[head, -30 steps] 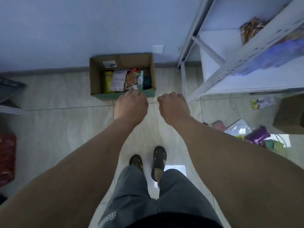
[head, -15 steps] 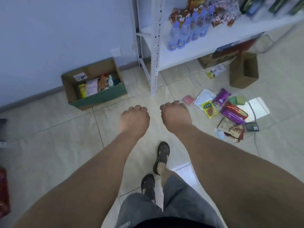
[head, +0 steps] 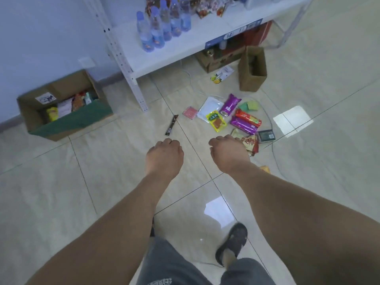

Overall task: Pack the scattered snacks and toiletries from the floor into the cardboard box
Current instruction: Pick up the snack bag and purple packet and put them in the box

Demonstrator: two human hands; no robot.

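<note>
The open cardboard box point(head: 67, 123) stands on the floor at the left by the wall, with several packets inside. A pile of scattered snacks lies at centre right: a yellow packet point(head: 216, 121), purple packs point(head: 230, 104), a red pack point(head: 247, 118), a white pouch point(head: 208, 106) and a dark sachet stick point(head: 171, 125). My left hand point(head: 164, 156) and my right hand point(head: 228, 153) hang out in front of me with fingers loosely curled, holding nothing. My right hand is just in front of the pile and hides part of a red-and-beige packet point(head: 249, 141).
A white metal shelf point(head: 185, 38) with water bottles point(head: 162, 25) stands behind the pile. A small upright cardboard box point(head: 253, 76) and another carton point(head: 218, 58) sit under and beside it. A thin cable point(head: 273, 140) curves across the tiles. My sandalled foot point(head: 232, 243) is below.
I have turned from the box towards the right; the box slid to the left of the view and the scattered pile came in front of my hands. Both hands stayed empty.
</note>
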